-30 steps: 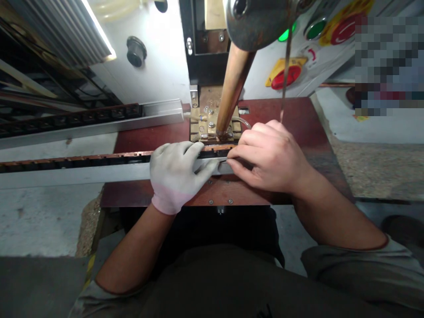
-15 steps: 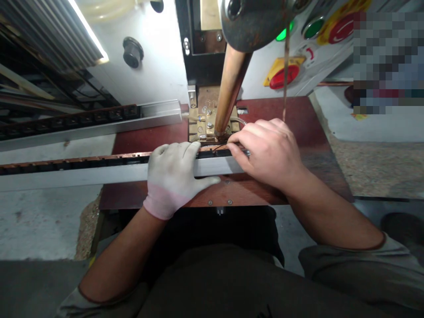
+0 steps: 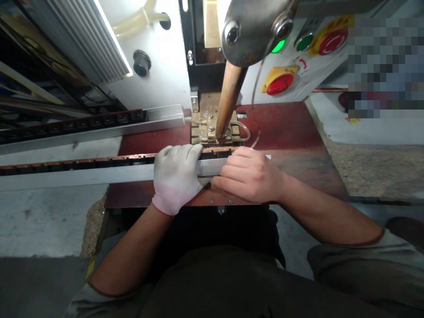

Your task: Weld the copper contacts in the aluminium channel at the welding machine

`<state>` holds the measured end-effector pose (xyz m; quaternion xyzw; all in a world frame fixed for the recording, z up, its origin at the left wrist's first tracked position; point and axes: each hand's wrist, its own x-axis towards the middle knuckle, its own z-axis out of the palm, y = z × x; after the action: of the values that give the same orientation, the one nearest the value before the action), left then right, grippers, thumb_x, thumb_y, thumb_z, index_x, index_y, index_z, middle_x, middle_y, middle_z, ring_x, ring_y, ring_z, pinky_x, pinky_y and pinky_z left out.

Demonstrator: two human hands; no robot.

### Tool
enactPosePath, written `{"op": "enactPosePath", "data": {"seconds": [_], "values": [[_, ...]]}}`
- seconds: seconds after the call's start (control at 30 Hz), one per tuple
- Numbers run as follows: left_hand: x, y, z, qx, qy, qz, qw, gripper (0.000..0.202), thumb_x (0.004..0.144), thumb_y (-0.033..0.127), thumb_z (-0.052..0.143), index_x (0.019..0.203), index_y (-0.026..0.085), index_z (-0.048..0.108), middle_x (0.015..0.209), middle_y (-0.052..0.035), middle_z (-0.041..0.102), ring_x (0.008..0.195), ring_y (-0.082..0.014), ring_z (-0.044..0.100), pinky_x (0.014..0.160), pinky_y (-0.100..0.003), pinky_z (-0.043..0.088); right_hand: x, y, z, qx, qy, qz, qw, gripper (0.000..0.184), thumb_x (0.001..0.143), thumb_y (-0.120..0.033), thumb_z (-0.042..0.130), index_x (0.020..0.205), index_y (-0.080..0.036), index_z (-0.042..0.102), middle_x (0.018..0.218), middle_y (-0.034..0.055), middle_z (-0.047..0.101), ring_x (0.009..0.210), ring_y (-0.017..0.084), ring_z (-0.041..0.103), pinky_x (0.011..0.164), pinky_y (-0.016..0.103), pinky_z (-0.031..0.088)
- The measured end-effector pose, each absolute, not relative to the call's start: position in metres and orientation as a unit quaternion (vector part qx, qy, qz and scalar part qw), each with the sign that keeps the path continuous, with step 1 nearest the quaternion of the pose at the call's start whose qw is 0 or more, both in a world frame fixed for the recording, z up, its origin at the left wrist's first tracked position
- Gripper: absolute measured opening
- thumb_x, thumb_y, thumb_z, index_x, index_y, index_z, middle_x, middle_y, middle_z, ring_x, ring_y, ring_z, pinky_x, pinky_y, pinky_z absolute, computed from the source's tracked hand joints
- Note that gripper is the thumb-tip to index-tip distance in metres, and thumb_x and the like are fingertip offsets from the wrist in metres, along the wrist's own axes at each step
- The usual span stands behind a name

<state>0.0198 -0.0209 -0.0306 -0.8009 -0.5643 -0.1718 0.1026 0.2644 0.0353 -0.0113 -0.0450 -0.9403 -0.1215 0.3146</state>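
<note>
1. While the left hand (image 3: 177, 172), in a whitish glove with a pink cuff, lies across the long, straight, silver-coloured metal channel (image 3: 76, 177), its fingers sit close together over the far edge and its thumb points toward the other hand on the near side. The hand is part closed; I cannot tell whether it clasps the channel or only rests on it.

2. Just beside it, the bare right hand (image 3: 247, 174) lies over the channel with its fingers curled well in. What they hold, if anything, is hidden, so I cannot tell.

3. Beyond the right knuckles, a short, thin, copper-coloured strip (image 3: 256, 139) sticks up at a tilt. Above it hangs a thin, blurred, dark strand (image 3: 258, 79); whether the two join cannot be made out.

4. The channel runs from the left edge of the view across a reddish-brown board (image 3: 278, 128), its right end showing just past the right hand. Along it sits a black notched strip (image 3: 215, 155) with a copper-coloured edge.

5. Just beyond the channel is a brass-coloured block (image 3: 200, 132) with screws. A thick copper-coloured rod (image 3: 228, 99) slants down to it from a grey, rounded metal head (image 3: 255, 39).

6. Farther back on the left lies a second silver-coloured channel (image 3: 165, 115), carrying black segments.
</note>
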Motion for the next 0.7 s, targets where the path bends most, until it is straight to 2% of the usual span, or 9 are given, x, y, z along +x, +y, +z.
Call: {"op": "enactPosePath", "data": {"seconds": [0.1,0.2,0.33,0.47,0.53,0.6,0.67,0.7], "values": [[0.02,-0.021,-0.029,-0.802,-0.568,-0.159,0.096,0.054,0.099,0.044,0.08,0.145,0.016,0.081,0.131,-0.0175,0.091,0.106,-0.0409,0.084,0.098,-0.059,0.059,0.26,0.032,-0.012,-0.017,-0.936,-0.134,0.326,0.034,0.123,-0.019,0.064,0.095,-0.023,0.082,0.075,-0.0043,0.066,0.073,0.018,0.054,0.073,0.038,0.041],[0.022,-0.021,-0.031,-0.792,-0.579,-0.169,0.095,0.052,0.104,0.056,0.08,0.141,0.019,0.083,0.124,-0.016,0.092,0.105,-0.0402,0.084,0.099,-0.058,0.058,0.265,0.042,-0.015,-0.101,-0.934,-0.099,0.329,0.033,0.124,-0.028,0.065,0.098,-0.02,0.084,0.079,-0.0002,0.074,0.074,0.019,0.061,0.071,0.039,0.041],[0.023,-0.022,-0.034,-0.786,-0.578,-0.201,0.091,0.066,0.104,0.079,0.081,0.137,0.022,0.084,0.12,-0.0152,0.092,0.106,-0.0403,0.084,0.102,-0.059,0.058,0.278,0.057,-0.019,-0.24,-0.922,0.008,0.303,0.036,0.122,-0.041,0.061,0.102,-0.023,0.086,0.087,0.0046,0.084,0.081,0.023,0.073,0.08,0.04,0.047],[0.022,-0.022,-0.034,-0.785,-0.58,-0.201,0.086,0.064,0.104,0.076,0.082,0.138,0.022,0.084,0.122,-0.0162,0.092,0.108,-0.0418,0.084,0.101,-0.059,0.058,0.281,0.055,-0.015,-0.229,-0.913,0.113,0.319,0.035,0.123,-0.047,0.063,0.105,-0.025,0.084,0.086,0.0029,0.083,0.077,0.022,0.072,0.079,0.039,0.049],[0.021,-0.022,-0.034,-0.789,-0.578,-0.192,0.082,0.061,0.105,0.07,0.081,0.14,0.021,0.083,0.123,-0.017,0.092,0.109,-0.0422,0.084,0.102,-0.059,0.058,0.276,0.048,-0.008,-0.172,-0.924,0.08,0.332,0.031,0.124,-0.042,0.066,0.106,-0.024,0.084,0.083,0.0002,0.079,0.073,0.019,0.068,0.074,0.037,0.047],[0.019,-0.021,-0.034,-0.796,-0.571,-0.183,0.079,0.058,0.105,0.063,0.079,0.144,0.02,0.082,0.126,-0.0188,0.091,0.11,-0.0428,0.084,0.101,-0.059,0.057,0.268,0.036,0.0,-0.095,-0.936,-0.015,0.34,0.026,0.123,-0.032,0.069,0.104,-0.025,0.085,0.078,-0.0028,0.074,0.071,0.017,0.062,0.07,0.037,0.042],[0.018,-0.02,-0.034,-0.799,-0.568,-0.178,0.081,0.056,0.104,0.056,0.077,0.146,0.019,0.082,0.13,-0.0197,0.091,0.11,-0.0428,0.084,0.1,-0.059,0.057,0.256,0.017,0.007,-0.006,-0.931,-0.092,0.354,0.029,0.119,-0.02,0.07,0.094,-0.025,0.085,0.072,-0.0058,0.066,0.067,0.016,0.053,0.066,0.038,0.037],[0.017,-0.02,-0.035,-0.798,-0.57,-0.177,0.085,0.056,0.104,0.056,0.077,0.146,0.019,0.082,0.13,-0.0198,0.091,0.11,-0.0425,0.083,0.099,-0.059,0.057,0.249,0.006,0.009,0.029,-0.926,-0.097,0.365,0.032,0.116,-0.019,0.073,0.087,-0.026,0.084,0.069,-0.0067,0.06,0.064,0.015,0.049,0.063,0.037,0.036]]}}
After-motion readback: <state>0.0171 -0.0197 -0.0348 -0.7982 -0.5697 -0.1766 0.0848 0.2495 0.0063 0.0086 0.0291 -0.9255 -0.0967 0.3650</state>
